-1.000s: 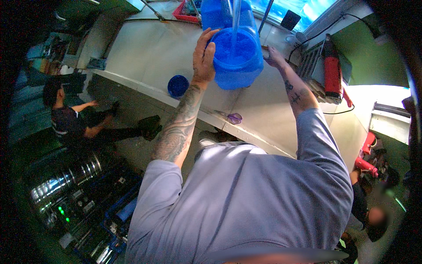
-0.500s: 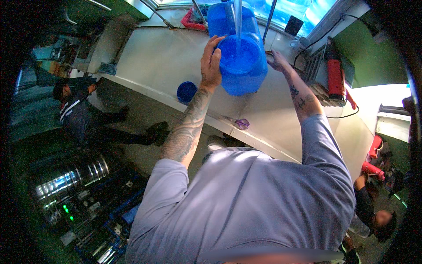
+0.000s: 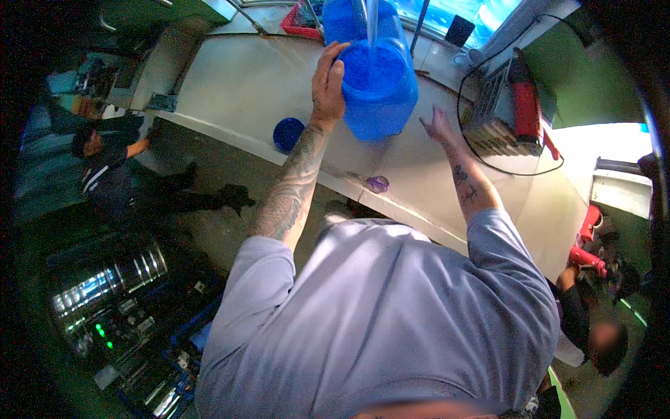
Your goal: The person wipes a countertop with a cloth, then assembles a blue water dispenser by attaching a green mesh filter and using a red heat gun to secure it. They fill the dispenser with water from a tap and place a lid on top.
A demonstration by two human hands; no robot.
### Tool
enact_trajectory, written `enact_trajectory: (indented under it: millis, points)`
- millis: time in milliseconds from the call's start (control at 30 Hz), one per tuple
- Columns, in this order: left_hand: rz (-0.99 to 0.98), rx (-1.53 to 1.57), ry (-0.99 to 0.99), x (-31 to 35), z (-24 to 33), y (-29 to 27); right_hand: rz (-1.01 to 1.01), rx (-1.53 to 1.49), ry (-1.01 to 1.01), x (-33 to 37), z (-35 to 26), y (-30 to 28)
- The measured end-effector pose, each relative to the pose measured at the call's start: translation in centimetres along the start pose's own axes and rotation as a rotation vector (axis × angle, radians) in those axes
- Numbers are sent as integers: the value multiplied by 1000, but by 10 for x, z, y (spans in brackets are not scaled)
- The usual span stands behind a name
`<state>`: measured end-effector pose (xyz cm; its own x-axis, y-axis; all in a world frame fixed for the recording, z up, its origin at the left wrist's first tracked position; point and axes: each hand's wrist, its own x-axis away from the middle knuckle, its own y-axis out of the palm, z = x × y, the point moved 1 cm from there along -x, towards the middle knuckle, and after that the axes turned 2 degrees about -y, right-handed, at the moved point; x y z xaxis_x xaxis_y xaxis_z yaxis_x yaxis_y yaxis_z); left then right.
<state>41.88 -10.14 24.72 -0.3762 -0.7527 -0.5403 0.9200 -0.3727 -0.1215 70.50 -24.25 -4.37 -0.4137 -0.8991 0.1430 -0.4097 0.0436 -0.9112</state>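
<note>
A large translucent blue water jug (image 3: 382, 120) stands tilted slightly on the pale worktop, its wide round mouth facing up. A clear stream of water (image 3: 372, 31) runs into that mouth, and the jug looks filled well up. My left hand (image 3: 328, 85) holds the left side of the mouth, fingers bent at the rim and thumb apart. To the right of the jug, my right hand (image 3: 438, 126) hovers over the worktop with fingers apart and nothing in it. A round blue cap (image 3: 287, 135) lies left of the jug, beside my left forearm.
A purple-handled tool (image 3: 377, 184) lies near the worktop's front edge. On the right, a red power tool (image 3: 527, 115) rests on grey slabs, its black cable looping over the worktop. A red basket (image 3: 299, 22) stands behind. Other people crouch at left and lower right.
My right hand has come away from beside the jug, toward me, and its fingers have spread. My left hand stays on the mouth. The whole view has shifted a little.
</note>
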Motion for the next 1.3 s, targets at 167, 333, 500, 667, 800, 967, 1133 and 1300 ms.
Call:
enact_trajectory:
  millis: [167, 333, 500, 667, 800, 967, 1133, 1300]
  points:
    - [-10, 8, -9, 1, -7, -1, -132, 114, 109, 159, 27, 19]
    - [-6, 27, 25, 1, -10, -1, -96, -31, 367, 258, 37, 16]
    - [-63, -5, -27, 1, -14, -4, -102, -159, 354, 252, 32, -10]
    - [119, -63, -29, 5, 30, -1, 52, -272, 241, 202, 10, -39]
    - [140, -6, -84, 45, 137, 45, -135, -227, 214, 196, 0, -32]
    - [-351, 575, 79, 63, 281, 125, -348, -103, 205, 228, -7, -15]
    - [-454, 536, 259, 68, 338, 143, -419, -64, 209, 251, -8, -27]
    - [-493, 529, 303, 79, 341, 156, -448, -68, 213, 266, -6, -37]
